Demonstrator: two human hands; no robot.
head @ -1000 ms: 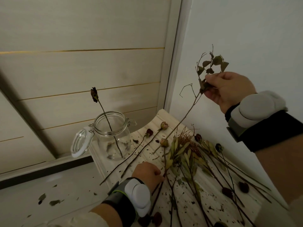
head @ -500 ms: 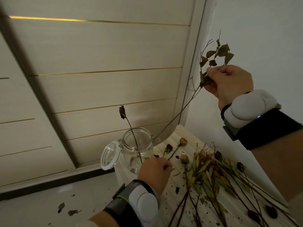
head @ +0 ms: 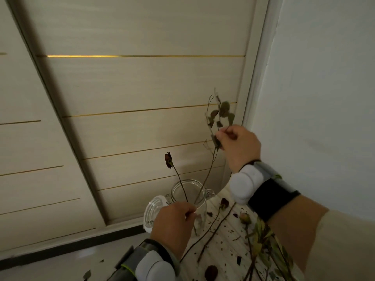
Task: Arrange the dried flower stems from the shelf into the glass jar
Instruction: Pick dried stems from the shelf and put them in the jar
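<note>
The glass jar (head: pixel 188 189) stands open at the shelf's left end, its hinged lid (head: pixel 152 209) hanging to the left. One dried rose stem (head: pixel 176 172) with a dark bud leans out of it. My right hand (head: pixel 239 147) pinches a long leafy stem (head: pixel 211 165) near its top, above the jar; the stem's lower end reaches into the jar's mouth. My left hand (head: pixel 174 222) is curled against the jar's front wall just below the rim and hides the lower glass.
Several more dried stems (head: pixel 215 226) and rose heads (head: pixel 244 217) lie on the pale wooden shelf (head: pixel 227 246) among crumbs. A panelled door (head: pixel 142 88) stands behind the jar, a white wall (head: pixel 324 98) to the right. Leaf scraps (head: pixel 87 274) lie on the floor.
My right hand has carried the leafy stem left and down, so its lower end now sits in the jar. My left hand has moved from the shelf up against the jar.
</note>
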